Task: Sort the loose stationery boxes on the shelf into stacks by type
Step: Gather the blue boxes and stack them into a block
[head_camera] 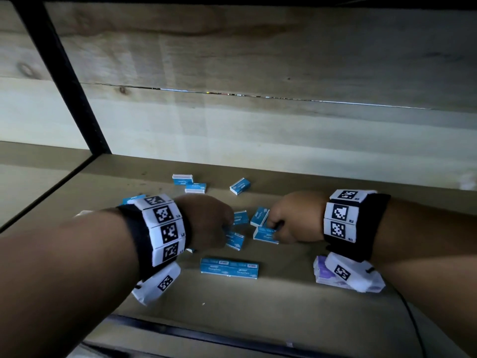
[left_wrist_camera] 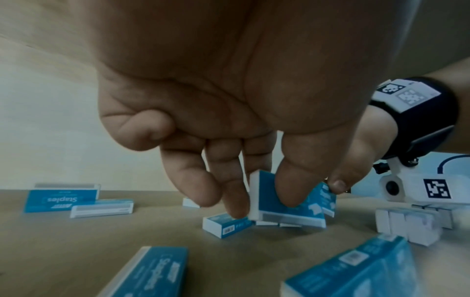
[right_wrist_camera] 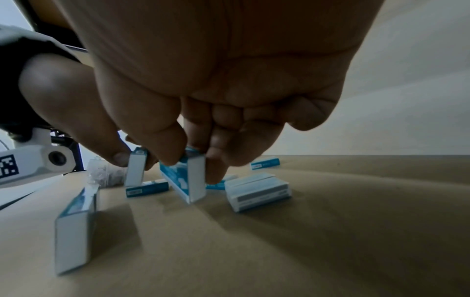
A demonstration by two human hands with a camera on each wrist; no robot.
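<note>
Small blue-and-white staples boxes lie scattered on a tan shelf board (head_camera: pixel 296 306). My left hand (head_camera: pixel 224 226) reaches into the middle cluster. In the left wrist view the left hand (left_wrist_camera: pixel 264 203) pinches one tilted blue box (left_wrist_camera: pixel 284 209) between thumb and fingers, its lower edge near the board. My right hand (head_camera: pixel 273 224) is just to the right. In the right wrist view the right hand (right_wrist_camera: pixel 193 166) pinches another blue box (right_wrist_camera: pixel 185 180), standing on its edge. Two blue boxes (head_camera: pixel 229 267) lie side by side at the front.
Three more blue boxes (head_camera: pixel 195 188) lie toward the back, near the wooden back wall (head_camera: pixel 258 130). White and purple boxes (head_camera: pixel 322 272) sit under my right wrist. A black shelf post (head_camera: pixel 67 81) stands at the left. The shelf's front edge (head_camera: pixel 206 332) runs below.
</note>
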